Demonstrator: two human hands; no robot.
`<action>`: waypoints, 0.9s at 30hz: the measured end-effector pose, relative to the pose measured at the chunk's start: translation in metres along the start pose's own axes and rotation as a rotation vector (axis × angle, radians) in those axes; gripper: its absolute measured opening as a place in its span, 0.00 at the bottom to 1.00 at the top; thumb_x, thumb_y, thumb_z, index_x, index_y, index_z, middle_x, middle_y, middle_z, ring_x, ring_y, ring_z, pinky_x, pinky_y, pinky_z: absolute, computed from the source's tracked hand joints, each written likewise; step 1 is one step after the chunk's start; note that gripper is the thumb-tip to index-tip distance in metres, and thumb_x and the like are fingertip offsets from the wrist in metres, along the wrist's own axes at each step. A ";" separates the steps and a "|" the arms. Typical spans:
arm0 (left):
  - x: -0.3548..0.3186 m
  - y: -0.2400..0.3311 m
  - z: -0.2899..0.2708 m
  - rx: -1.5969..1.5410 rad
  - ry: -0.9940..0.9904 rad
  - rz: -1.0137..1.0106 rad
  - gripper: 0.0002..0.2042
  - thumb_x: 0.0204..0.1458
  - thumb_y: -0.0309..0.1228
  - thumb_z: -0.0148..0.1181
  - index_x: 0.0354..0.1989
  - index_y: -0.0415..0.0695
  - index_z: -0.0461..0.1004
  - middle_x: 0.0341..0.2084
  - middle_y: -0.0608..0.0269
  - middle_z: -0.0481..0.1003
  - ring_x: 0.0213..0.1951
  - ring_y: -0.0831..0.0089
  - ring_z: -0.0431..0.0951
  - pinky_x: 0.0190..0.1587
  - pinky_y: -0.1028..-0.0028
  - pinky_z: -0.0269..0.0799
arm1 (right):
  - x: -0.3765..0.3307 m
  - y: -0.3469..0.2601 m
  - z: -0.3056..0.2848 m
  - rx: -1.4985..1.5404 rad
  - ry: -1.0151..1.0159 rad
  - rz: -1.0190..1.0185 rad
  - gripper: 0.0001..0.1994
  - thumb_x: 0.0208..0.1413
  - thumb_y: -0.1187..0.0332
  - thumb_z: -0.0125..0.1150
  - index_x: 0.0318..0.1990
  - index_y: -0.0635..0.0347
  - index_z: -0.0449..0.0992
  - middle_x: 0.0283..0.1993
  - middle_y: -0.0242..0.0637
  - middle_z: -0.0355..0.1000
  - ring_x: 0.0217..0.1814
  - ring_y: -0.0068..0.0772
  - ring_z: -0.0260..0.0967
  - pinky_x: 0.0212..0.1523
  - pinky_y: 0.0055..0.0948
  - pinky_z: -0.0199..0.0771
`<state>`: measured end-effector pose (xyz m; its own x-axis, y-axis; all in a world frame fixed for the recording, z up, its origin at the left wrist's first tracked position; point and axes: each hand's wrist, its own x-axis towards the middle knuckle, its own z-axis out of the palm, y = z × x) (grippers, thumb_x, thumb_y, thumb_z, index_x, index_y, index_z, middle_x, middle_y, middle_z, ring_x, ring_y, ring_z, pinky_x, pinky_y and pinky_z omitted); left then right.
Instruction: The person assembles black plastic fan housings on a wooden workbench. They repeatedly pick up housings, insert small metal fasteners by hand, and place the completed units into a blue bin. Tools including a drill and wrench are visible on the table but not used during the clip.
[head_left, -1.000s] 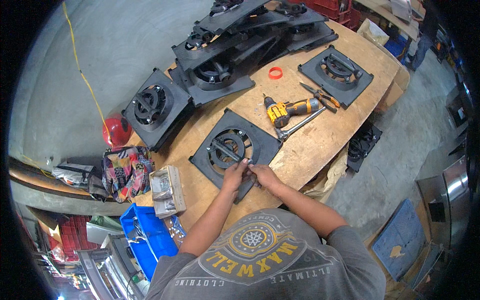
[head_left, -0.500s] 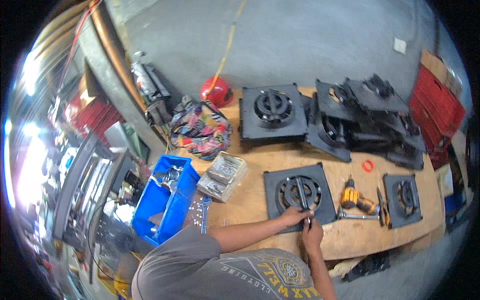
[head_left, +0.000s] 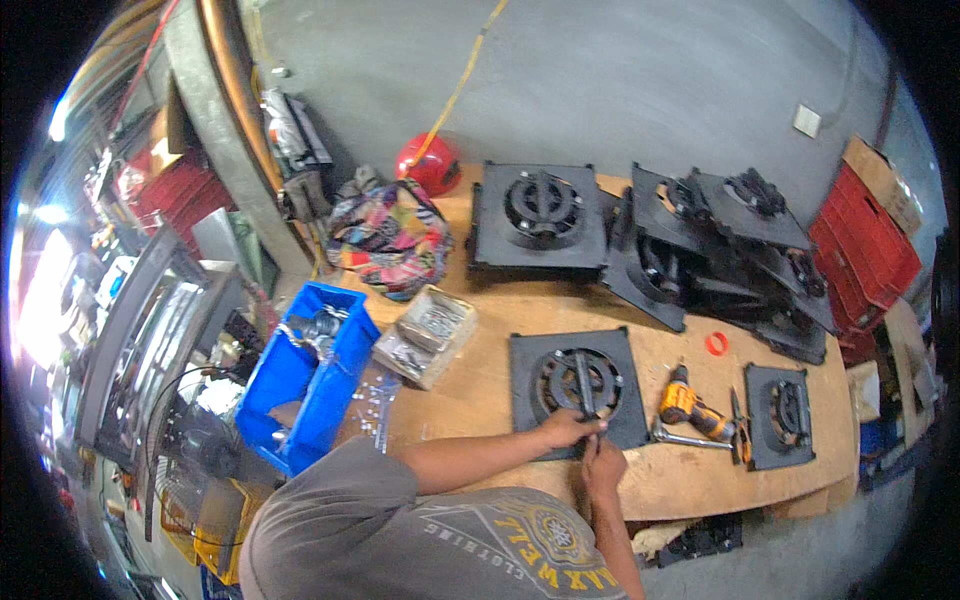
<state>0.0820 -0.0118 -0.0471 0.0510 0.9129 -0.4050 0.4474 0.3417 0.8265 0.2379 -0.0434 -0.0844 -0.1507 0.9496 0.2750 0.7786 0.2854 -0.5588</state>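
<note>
In front of me on the wooden table (head_left: 480, 390) lies a black square plate (head_left: 625, 372) with a round ringed centre. A black bar (head_left: 584, 378) crosses the ring toward me. My left hand (head_left: 566, 429) reaches over the plate's near edge, its fingers closed around the near end of the bar. Just below it, my right hand (head_left: 604, 466) is closed, with a small dark part at its fingertips, partly hidden, whose kind I cannot make out. Both hands nearly touch.
Right of the plate lie a yellow-black cordless drill (head_left: 688, 406), a ratchet wrench (head_left: 692, 437), orange-handled pliers (head_left: 741, 428), a red ring (head_left: 716, 344) and a smaller black plate (head_left: 758, 375). Several black plates (head_left: 490, 222) stand behind. A blue bin (head_left: 318, 390) and a hardware box (head_left: 452, 352) sit left.
The whole view has shifted, so the table and its things appear a little further left. Both hands stay together at the near end of the bar.
</note>
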 end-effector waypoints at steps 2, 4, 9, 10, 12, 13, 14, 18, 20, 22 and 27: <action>0.000 -0.004 0.002 -0.039 -0.001 0.029 0.34 0.48 0.67 0.59 0.39 0.43 0.83 0.35 0.53 0.82 0.37 0.67 0.80 0.43 0.67 0.74 | 0.002 0.003 0.007 0.380 -0.055 0.197 0.22 0.65 0.55 0.49 0.27 0.65 0.76 0.29 0.62 0.73 0.28 0.66 0.70 0.31 0.53 0.69; 0.005 -0.008 0.007 -0.143 -0.024 0.030 0.32 0.51 0.64 0.61 0.38 0.41 0.83 0.32 0.57 0.82 0.34 0.71 0.79 0.39 0.68 0.74 | 0.003 0.004 0.010 1.245 -0.355 0.838 0.24 0.65 0.45 0.51 0.25 0.55 0.70 0.19 0.36 0.65 0.16 0.35 0.58 0.19 0.36 0.57; 0.020 -0.029 0.011 -0.177 -0.044 -0.001 0.25 0.57 0.51 0.63 0.42 0.36 0.80 0.33 0.61 0.80 0.36 0.75 0.77 0.39 0.71 0.73 | -0.001 -0.008 0.008 0.806 -0.128 0.529 0.22 0.66 0.51 0.50 0.39 0.64 0.76 0.26 0.42 0.72 0.30 0.43 0.71 0.33 0.42 0.69; 0.022 -0.031 0.011 -0.208 -0.070 -0.031 0.24 0.58 0.50 0.62 0.43 0.36 0.80 0.34 0.62 0.80 0.35 0.75 0.76 0.39 0.71 0.73 | -0.005 -0.008 0.003 0.529 -0.091 0.369 0.22 0.66 0.52 0.49 0.38 0.65 0.76 0.28 0.47 0.73 0.33 0.49 0.73 0.35 0.45 0.69; 0.022 -0.031 0.007 -0.226 -0.094 -0.049 0.24 0.59 0.50 0.61 0.44 0.36 0.79 0.35 0.63 0.80 0.35 0.76 0.76 0.40 0.72 0.73 | -0.006 -0.009 -0.001 0.183 -0.091 0.232 0.21 0.66 0.53 0.49 0.35 0.65 0.77 0.31 0.53 0.75 0.37 0.57 0.74 0.38 0.47 0.69; 0.022 -0.028 0.004 -0.212 -0.094 -0.040 0.24 0.59 0.50 0.61 0.44 0.36 0.79 0.35 0.63 0.79 0.35 0.76 0.76 0.40 0.73 0.73 | -0.005 -0.008 -0.002 0.142 -0.104 0.205 0.21 0.66 0.54 0.48 0.34 0.64 0.78 0.32 0.55 0.75 0.38 0.59 0.73 0.38 0.47 0.69; 0.021 -0.023 0.005 -0.178 -0.091 -0.065 0.24 0.60 0.50 0.61 0.44 0.36 0.79 0.35 0.63 0.79 0.35 0.76 0.76 0.40 0.73 0.72 | -0.003 -0.007 -0.001 0.109 -0.079 0.148 0.21 0.66 0.54 0.48 0.34 0.64 0.78 0.33 0.56 0.75 0.39 0.61 0.73 0.38 0.47 0.68; 0.005 0.000 -0.002 -0.320 -0.175 -0.131 0.25 0.59 0.51 0.60 0.44 0.36 0.79 0.35 0.63 0.79 0.36 0.76 0.75 0.42 0.74 0.71 | 0.003 -0.005 0.008 0.961 -0.310 0.658 0.22 0.68 0.54 0.44 0.33 0.64 0.76 0.30 0.54 0.73 0.34 0.57 0.73 0.34 0.45 0.71; -0.003 0.007 -0.003 -0.304 -0.149 -0.114 0.26 0.59 0.52 0.60 0.45 0.36 0.79 0.36 0.62 0.79 0.37 0.76 0.75 0.43 0.74 0.71 | 0.001 -0.007 0.010 0.880 -0.160 0.448 0.21 0.68 0.55 0.45 0.33 0.64 0.76 0.31 0.54 0.73 0.35 0.57 0.73 0.34 0.44 0.71; -0.005 0.013 -0.002 -0.306 -0.134 -0.096 0.26 0.59 0.52 0.61 0.45 0.36 0.79 0.37 0.62 0.79 0.37 0.76 0.74 0.44 0.74 0.70 | -0.003 -0.008 0.007 0.590 -0.056 0.298 0.20 0.67 0.55 0.47 0.35 0.64 0.76 0.32 0.54 0.74 0.36 0.57 0.73 0.35 0.46 0.71; -0.007 0.015 -0.003 -0.291 -0.123 -0.059 0.26 0.58 0.53 0.61 0.44 0.37 0.80 0.38 0.61 0.79 0.41 0.76 0.74 0.47 0.72 0.69 | -0.002 -0.013 -0.005 0.187 -0.016 0.154 0.16 0.63 0.56 0.53 0.40 0.62 0.74 0.32 0.53 0.76 0.38 0.58 0.75 0.38 0.52 0.73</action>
<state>0.0862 -0.0119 -0.0306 0.1481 0.8616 -0.4856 0.1792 0.4595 0.8699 0.2314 -0.0500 -0.0737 -0.0498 0.9852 0.1643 0.6669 0.1552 -0.7288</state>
